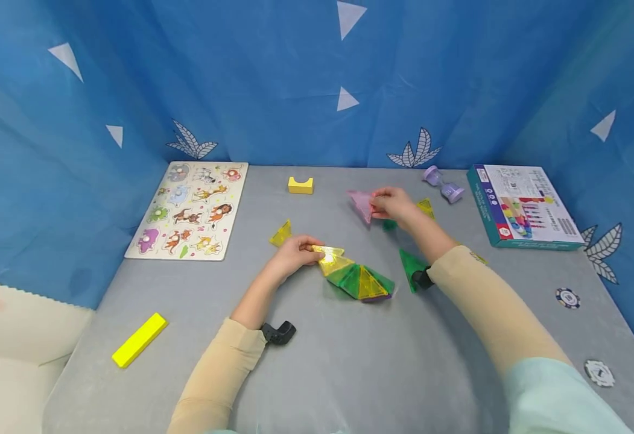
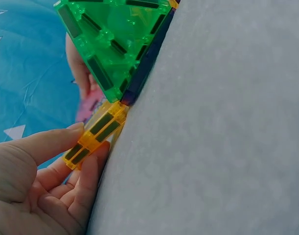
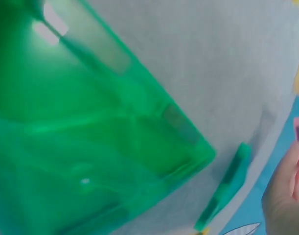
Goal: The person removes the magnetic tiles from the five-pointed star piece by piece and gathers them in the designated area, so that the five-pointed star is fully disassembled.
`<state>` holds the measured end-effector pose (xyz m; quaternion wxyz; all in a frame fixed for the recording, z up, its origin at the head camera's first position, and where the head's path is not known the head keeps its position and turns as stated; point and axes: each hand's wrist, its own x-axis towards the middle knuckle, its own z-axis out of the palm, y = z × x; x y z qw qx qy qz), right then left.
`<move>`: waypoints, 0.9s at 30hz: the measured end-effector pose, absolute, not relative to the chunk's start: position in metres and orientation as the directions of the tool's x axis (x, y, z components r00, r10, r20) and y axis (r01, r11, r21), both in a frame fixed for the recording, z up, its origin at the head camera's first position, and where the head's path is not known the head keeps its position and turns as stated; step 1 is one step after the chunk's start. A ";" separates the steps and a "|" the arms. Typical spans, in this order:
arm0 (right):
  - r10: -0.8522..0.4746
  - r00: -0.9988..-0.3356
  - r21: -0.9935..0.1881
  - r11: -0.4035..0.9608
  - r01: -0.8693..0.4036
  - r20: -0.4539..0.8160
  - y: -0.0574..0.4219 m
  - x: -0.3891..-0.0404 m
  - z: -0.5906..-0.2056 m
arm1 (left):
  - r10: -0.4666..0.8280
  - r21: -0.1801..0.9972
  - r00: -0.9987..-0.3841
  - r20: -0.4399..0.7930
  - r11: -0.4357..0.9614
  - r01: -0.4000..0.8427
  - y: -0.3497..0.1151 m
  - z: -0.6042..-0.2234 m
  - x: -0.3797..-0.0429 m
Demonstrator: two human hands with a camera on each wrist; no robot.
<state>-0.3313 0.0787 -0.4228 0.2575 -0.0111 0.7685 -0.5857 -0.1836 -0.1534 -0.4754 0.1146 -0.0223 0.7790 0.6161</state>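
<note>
My left hand (image 1: 294, 256) pinches the yellow end of a joined row of translucent magnetic tiles (image 1: 351, 280). In the left wrist view, thumb and fingers grip a yellow tile (image 2: 101, 126) joined to a green triangle tile (image 2: 115, 39) with a dark purple edge. My right hand (image 1: 395, 205) holds a pink triangle tile (image 1: 360, 205) off to the upper right, apart from the row. Beneath the right wrist lies a loose green triangle tile (image 1: 411, 268), which fills much of the right wrist view. Another green tile (image 3: 226, 188) is partly hidden behind the right hand in the head view.
Loose yellow tiles (image 1: 281, 232) lie left of the row and near the right arm. An animal peg puzzle (image 1: 230, 226), a yellow arched block (image 1: 300, 185), a purple sand timer (image 1: 443, 184) and a box (image 1: 531, 205) stand behind. A yellow bar (image 1: 140, 339) lies front left; two chips (image 1: 567, 298) lie right.
</note>
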 end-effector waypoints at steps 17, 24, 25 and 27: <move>-0.024 -0.924 -0.914 0.159 0.373 -0.381 0.107 -0.365 -0.425 | 0.104 0.959 -0.977 -0.184 0.235 -0.155 -0.155 -0.482 -0.178; -0.025 -0.913 -0.895 0.212 0.393 -0.407 0.107 -0.361 -0.433 | 0.095 0.951 -0.977 -0.192 0.265 -0.161 -0.156 -0.487 -0.172; -0.021 -0.917 -0.897 0.218 0.384 -0.397 0.108 -0.361 -0.434 | 0.096 0.952 -0.978 -0.184 0.265 -0.153 -0.156 -0.487 -0.173; -0.014 -0.927 -0.905 0.226 0.361 -0.374 0.109 -0.363 -0.433 | 0.097 0.956 -0.980 -0.172 0.255 -0.142 -0.154 -0.486 -0.176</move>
